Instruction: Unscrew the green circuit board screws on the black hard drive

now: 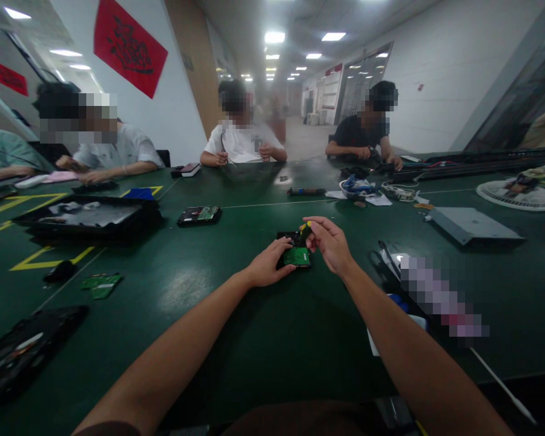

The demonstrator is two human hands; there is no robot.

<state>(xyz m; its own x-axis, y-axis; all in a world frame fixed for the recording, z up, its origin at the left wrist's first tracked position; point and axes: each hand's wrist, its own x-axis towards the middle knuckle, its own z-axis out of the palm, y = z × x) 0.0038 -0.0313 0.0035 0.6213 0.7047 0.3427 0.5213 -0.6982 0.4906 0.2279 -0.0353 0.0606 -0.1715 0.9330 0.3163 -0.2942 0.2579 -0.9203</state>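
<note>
A hard drive (pixel 297 258) with a green circuit board lies in front of me on the green tabletop. My left hand (pixel 272 261) grips it from the left, its thumb along the near edge and its fingers over the far part. In my right hand (pixel 327 242) is a screwdriver (pixel 305 232) with a yellow and black handle, held steeply above the drive's right side. The screwdriver's tip is too small and dark to make out, so I cannot tell whether it touches a screw.
Another hard drive (pixel 198 215) lies farther left, beyond a loose green circuit board (pixel 102 284). Black casings (pixel 91 218) stand at left. On the right are a grey metal box (pixel 475 226) and a white fan grille (pixel 516 197). Several people sit across the table (pixel 227 290).
</note>
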